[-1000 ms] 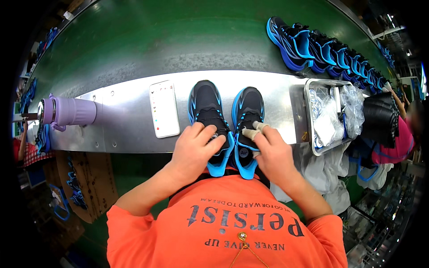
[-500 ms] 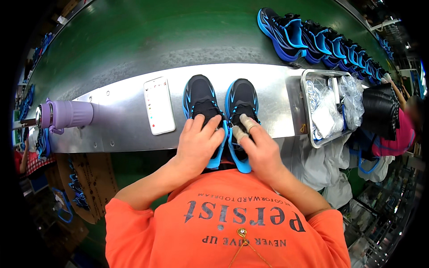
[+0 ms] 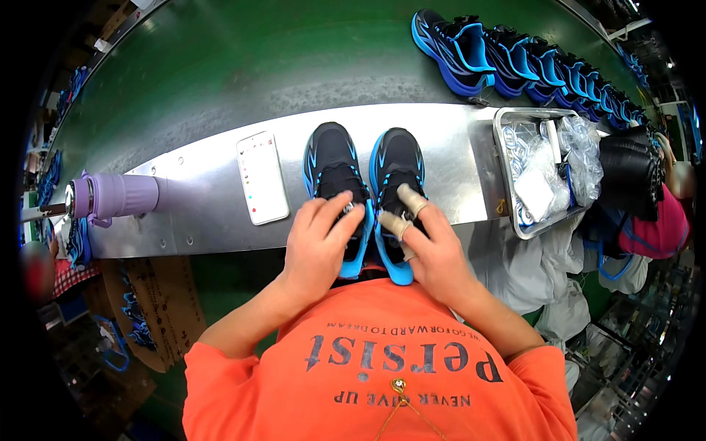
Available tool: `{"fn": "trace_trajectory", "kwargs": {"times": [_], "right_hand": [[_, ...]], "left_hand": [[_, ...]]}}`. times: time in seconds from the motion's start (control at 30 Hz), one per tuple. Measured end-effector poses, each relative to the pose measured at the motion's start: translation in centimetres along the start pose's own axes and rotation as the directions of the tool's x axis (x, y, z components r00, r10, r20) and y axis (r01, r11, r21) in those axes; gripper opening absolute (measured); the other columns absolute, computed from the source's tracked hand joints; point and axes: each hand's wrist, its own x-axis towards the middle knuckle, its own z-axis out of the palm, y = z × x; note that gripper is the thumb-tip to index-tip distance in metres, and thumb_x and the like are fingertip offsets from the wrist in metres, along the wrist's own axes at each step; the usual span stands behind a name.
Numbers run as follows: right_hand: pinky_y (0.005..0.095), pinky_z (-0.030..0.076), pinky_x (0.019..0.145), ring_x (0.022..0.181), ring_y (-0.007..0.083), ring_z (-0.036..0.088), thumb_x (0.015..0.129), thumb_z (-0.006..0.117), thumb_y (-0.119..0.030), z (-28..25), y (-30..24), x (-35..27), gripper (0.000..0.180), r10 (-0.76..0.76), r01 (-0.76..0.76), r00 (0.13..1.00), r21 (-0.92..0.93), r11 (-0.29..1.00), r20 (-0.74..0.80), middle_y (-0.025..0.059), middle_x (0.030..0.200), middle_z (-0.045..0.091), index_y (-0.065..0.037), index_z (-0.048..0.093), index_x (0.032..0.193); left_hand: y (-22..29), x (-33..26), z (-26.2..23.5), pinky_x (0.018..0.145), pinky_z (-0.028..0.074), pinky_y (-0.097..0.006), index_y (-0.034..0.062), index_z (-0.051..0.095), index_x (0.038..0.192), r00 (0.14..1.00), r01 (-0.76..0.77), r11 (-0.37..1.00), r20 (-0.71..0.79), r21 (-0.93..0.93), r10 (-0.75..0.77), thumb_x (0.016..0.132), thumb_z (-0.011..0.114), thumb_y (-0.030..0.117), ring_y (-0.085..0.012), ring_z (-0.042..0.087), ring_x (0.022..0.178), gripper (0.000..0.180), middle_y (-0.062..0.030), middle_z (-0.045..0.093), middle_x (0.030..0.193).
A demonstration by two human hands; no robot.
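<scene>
Two black sneakers with bright blue trim stand side by side, toes pointing away from me: the left sneaker and the right sneaker. My left hand is closed at the left sneaker's tongue and laces, fingers bent over the opening. At the matching spot on the right sneaker, my right hand has its fingers closed around the tongue area. Pale covers wrap two of its digits. The blue heel collars of both shoes face my body. What the fingertips press on inside the shoes is partly hidden.
A white phone lies left of the shoes on the metal ledge, and a purple tumbler lies farther left. At right sits a metal tray with plastic-wrapped pieces. More sneakers line the green surface beyond.
My left fingers have drawn slightly back toward me from the laces, baring more of the tongue. My right fingers have shifted a little. Both sneakers stay nearly in place.
</scene>
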Motion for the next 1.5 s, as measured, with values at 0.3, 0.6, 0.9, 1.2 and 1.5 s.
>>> {"fn": "trace_trajectory", "kwargs": {"times": [0.3, 0.6, 0.9, 1.2, 1.5], "right_hand": [[0.049, 0.04, 0.108, 0.13, 0.0453, 0.045, 0.075, 0.067, -0.003, -0.7, 1.1, 1.3, 0.018, -0.126, 0.135, 0.958, -0.016, 0.991, 0.258, 0.0248, 0.141, 0.046, 0.001, 0.066, 0.092], [0.0346, 0.049, 0.091, 0.099, 0.0258, 0.058, 0.085, 0.07, -0.006, -5.6, 2.8, 3.9, 0.039, 0.127, -0.158, 0.971, 0.144, 0.977, 0.201, 0.01, 0.106, 0.056, -0.016, 0.069, 0.123], [0.0399, 0.049, 0.075, 0.085, 0.0316, 0.059, 0.081, 0.077, -0.023, -4.4, 3.0, 3.5, 0.035, 0.171, -0.176, 0.937, -0.009, 0.984, 0.305, 0.0124, 0.09, 0.057, -0.013, 0.069, 0.113], [0.0408, 0.048, 0.074, 0.084, 0.0313, 0.059, 0.082, 0.076, -0.024, -4.0, 2.7, 4.7, 0.033, 0.149, -0.223, 0.915, 0.163, 0.961, 0.376, 0.0116, 0.089, 0.056, -0.015, 0.069, 0.113], [0.039, 0.05, 0.077, 0.087, 0.0319, 0.06, 0.079, 0.078, -0.023, -4.2, 3.6, 5.3, 0.038, 0.092, -0.197, 0.915, 0.236, 0.952, 0.392, 0.0129, 0.096, 0.058, -0.012, 0.069, 0.113]], "left_hand": [[0.5, 1.3, -0.5, 0.092, 0.046, -0.042, 0.0028, 0.061, 0.123, 0.968, -0.151, 0.962, 0.23, 0.226, 0.098, 0.074, 0.064, 0.001, -0.0351, 0.054, 0.1, 0.049, -0.012, 0.058, 0.133], [-1.2, 4.2, -2.7, 0.09, 0.047, -0.035, 0.0033, 0.071, 0.106, 0.893, 0.424, 0.842, 0.305, -0.334, -0.329, 0.084, 0.068, 0.004, -0.0262, 0.058, 0.097, 0.021, -0.0093, 0.064, 0.11], [-0.6, 3.5, -1.4, 0.077, 0.047, -0.034, 0.0048, 0.07, 0.101, 0.956, 0.238, 0.945, 0.224, -0.223, -0.188, 0.079, 0.073, 0.003, -0.0268, 0.058, 0.091, 0.023, -0.0092, 0.058, 0.094], [-1.0, 4.3, -2.5, 0.069, 0.048, -0.028, 0.0035, 0.068, 0.106, 0.898, 0.402, 0.813, 0.353, -0.42, -0.261, 0.079, 0.072, -0.001, -0.0163, 0.057, 0.079, 0.027, -0.0058, 0.062, 0.102], [-0.6, 4.2, -2.3, 0.069, 0.045, -0.028, 0.0069, 0.066, 0.115, 0.957, 0.275, 0.879, 0.196, -0.39, -0.213, 0.077, 0.066, -0.003, -0.0173, 0.052, 0.074, 0.039, -0.0056, 0.056, 0.096]]}}
